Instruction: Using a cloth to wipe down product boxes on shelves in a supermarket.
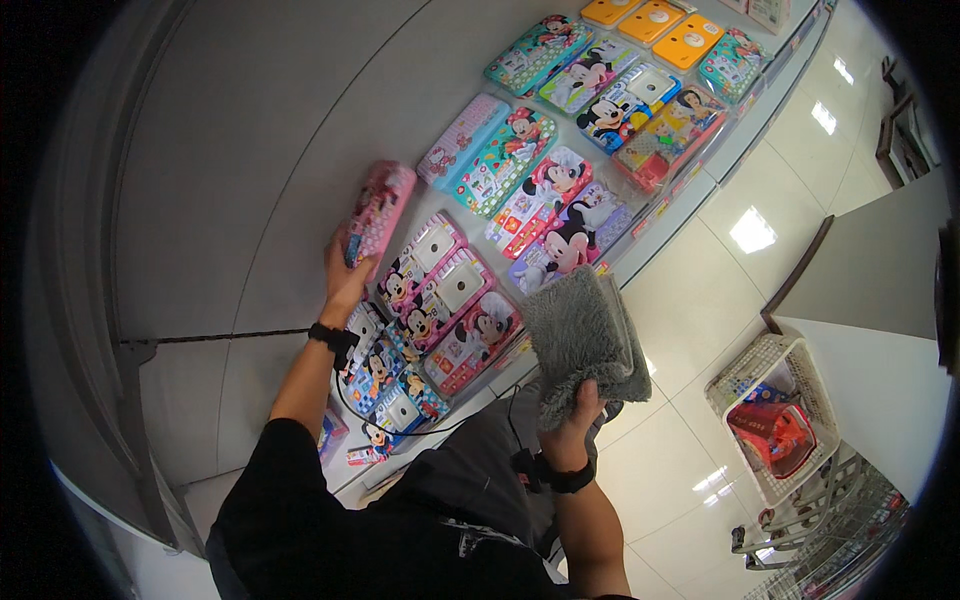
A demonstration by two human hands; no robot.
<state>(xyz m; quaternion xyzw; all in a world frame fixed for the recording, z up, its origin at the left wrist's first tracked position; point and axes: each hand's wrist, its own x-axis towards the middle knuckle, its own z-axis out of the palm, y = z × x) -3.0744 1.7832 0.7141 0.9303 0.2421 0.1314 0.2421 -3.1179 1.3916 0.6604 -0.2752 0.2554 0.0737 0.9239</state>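
My left hand (pixel 349 270) grips a pink pencil case (pixel 381 214) with cartoon figures, raised at the back of the shelf (pixel 431 201). A folded grey plush cloth (pixel 581 341) is held in my right hand (pixel 576 420), over the shelf's front edge. Pink-framed mouse-character cases (pixel 437 281) lie just right of the left hand. Nearer my body are several blue mouse-character cases (pixel 397 409), partly covered by my left wrist. Beyond the cloth rests a purple mouse-character case (pixel 574 240), next to a red and pink one (pixel 540 199).
Farther along the shelf lie more cases, including several orange ones (pixel 688 41) and a clear-lidded princess case (pixel 667 139). A grey panel (pixel 247 150) backs the shelf. On the tiled floor (pixel 660 450) stands a white plastic basket (pixel 720 390) holding red items, near metal carts (pixel 817 525).
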